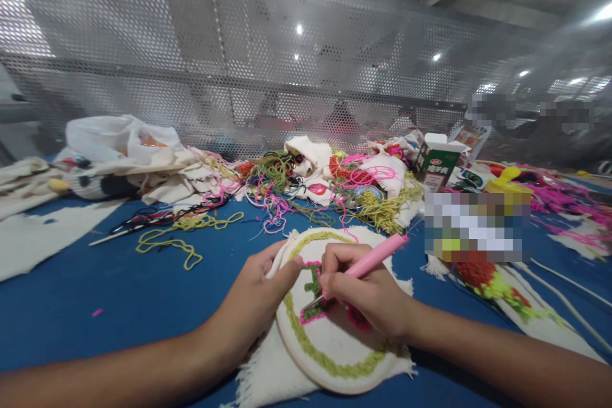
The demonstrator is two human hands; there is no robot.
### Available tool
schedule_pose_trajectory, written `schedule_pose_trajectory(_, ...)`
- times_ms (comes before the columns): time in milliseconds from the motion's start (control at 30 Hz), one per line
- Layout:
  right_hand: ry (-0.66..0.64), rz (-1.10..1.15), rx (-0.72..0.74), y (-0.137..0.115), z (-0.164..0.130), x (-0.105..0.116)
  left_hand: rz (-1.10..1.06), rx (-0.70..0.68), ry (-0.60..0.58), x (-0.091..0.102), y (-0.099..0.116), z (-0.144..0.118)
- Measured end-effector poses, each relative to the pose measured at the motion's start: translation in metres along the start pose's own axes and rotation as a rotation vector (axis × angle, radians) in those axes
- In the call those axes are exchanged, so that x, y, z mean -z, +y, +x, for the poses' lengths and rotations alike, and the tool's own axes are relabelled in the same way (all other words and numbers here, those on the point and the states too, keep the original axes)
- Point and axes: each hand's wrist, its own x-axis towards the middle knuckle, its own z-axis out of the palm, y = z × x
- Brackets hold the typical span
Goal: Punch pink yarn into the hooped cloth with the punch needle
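My left hand (241, 299) grips the left edge of a round embroidery hoop (351, 389), thumb on top and fingers underneath. White cloth (329, 347) is stretched in it, its frayed edges spreading beyond the rim. A yellow-green yarn ring (301, 331) runs just inside the hoop, around a green shape (313, 280) outlined in pink. Pinched in my right hand (370, 290) is a punch needle with a pink handle (377, 256). Its metal tip meets the cloth at the lower left of the design. My right hand hides part of the pattern.
Tangled yarn (277, 169) and cloth pieces line the back of the blue table (191, 293). A green and white box (437, 162) stands at back right, near a yellow object (509, 182). A white plastic bag (122, 140) lies at back left. Behind rises a perforated screen (268, 32).
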Motion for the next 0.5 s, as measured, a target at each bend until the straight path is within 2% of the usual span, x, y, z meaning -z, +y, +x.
schedule_pose_trajectory(500,-0.013,0.014,0.005,0.0018,0.0004,0.0010,0.012,-0.003,-0.018,0.0005,-0.0012,0.0004)
